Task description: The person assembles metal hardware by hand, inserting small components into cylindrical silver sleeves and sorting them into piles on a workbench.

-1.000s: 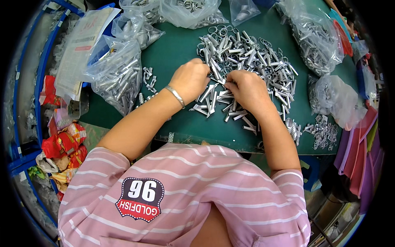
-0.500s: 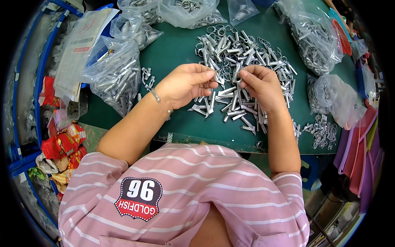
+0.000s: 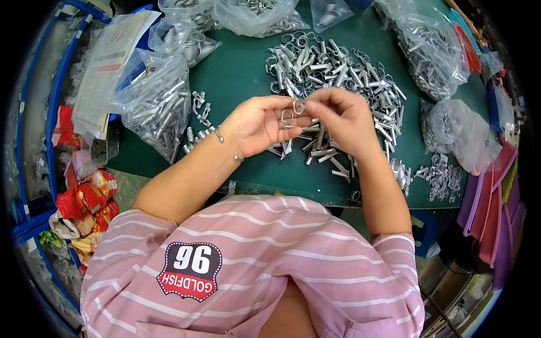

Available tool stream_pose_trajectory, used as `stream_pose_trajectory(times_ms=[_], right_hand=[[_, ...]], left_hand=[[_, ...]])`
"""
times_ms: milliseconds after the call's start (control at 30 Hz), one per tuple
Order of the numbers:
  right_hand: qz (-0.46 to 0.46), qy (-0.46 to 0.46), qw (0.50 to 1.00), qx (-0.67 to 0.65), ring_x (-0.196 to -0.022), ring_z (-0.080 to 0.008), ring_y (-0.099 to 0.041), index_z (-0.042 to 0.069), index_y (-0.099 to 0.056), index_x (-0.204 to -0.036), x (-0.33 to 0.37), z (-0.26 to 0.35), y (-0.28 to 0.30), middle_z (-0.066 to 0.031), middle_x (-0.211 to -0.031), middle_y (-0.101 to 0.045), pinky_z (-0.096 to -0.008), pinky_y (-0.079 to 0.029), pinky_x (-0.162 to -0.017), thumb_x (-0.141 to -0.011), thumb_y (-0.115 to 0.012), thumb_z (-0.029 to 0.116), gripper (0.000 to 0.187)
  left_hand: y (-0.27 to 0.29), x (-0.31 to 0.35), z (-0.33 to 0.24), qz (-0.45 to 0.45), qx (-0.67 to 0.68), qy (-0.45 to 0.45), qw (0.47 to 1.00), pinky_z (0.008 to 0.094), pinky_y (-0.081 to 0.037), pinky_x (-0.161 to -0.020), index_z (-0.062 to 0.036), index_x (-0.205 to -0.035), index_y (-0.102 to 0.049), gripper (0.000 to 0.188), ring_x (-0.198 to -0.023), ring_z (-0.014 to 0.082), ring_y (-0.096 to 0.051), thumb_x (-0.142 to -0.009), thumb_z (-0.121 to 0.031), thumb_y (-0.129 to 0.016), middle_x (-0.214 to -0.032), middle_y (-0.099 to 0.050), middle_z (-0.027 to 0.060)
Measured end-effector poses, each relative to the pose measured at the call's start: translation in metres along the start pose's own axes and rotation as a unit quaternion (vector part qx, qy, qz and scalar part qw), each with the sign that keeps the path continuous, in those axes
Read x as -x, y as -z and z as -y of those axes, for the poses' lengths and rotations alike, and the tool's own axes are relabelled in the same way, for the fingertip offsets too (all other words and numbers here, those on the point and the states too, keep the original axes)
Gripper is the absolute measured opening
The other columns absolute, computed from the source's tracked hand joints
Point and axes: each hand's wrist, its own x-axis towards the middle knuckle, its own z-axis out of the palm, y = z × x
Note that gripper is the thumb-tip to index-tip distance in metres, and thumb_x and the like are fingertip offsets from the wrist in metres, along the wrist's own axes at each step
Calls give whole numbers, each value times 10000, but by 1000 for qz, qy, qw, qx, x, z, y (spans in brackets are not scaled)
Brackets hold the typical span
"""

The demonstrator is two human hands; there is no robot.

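Note:
My left hand [image 3: 260, 125] is turned palm up, its fingers stretched out and apart. A small metal ring [image 3: 287, 117] lies against those fingers. At the left fingertips, my right hand [image 3: 342, 121] pinches another metal ring [image 3: 298, 106] between thumb and forefinger. Both hands hover over the near side of a large heap of metal tubes and rings [image 3: 338, 70], and partly hide it. Many of the tubes have a slanted or flat piece at one end.
A clear bag of tubes [image 3: 160, 107] stands left on the green table [image 3: 242, 67], near small metal fittings [image 3: 200, 107]. More bags of metal parts [image 3: 431, 56] line the back and right. A pile of small pieces [image 3: 440, 177] lies front right. Blue shelving [image 3: 53, 84] rises at the left.
My right hand has moved left to the left fingertips. My left hand has turned its palm up and its fingers have opened. Two rings now show at the hands.

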Motion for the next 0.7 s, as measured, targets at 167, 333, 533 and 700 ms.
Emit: stream_pose_trajectory(times_ms=[167,333,533,700], right_hand=[[-69,99,908,400,-697,-294,-633,33,-692,-891,-18,-22,7,-143,-801,-641,-370,-500,-633,-777,-673,103,135],[-40,62,871,486,-721,-285,-628,32,-693,-888,-17,-21,-3,-136,-800,-631,-378,-492,-670,-772,-681,97,133],[-117,9,966,231,-685,-241,-631,4,-693,-881,-16,-20,14,-137,-795,-663,-325,-492,-645,-787,-677,115,147],[-156,43,965,206,-679,-232,-624,-5,-683,-879,-18,-23,18,-131,-781,-658,-322,-489,-637,-793,-666,87,127]], left_hand=[[10,-1,0,-50,59,-11,997,366,-561,-804,49,-1015,-567,190,-935,228,-642,-947,-94,-461,-972,-633,150],[18,-2,1,-28,94,-34,995,415,-521,-888,39,-992,-571,173,-961,247,-629,-928,-86,-469,-1006,-627,168],[-8,-1,1,-134,51,-75,987,446,-488,-938,19,-929,-571,153,-974,291,-613,-909,-109,-492,-992,-616,181],[-10,-3,2,-126,84,-72,986,438,-497,-905,-23,-770,-548,160,-888,261,-612,-886,-132,-534,-926,-607,160]])
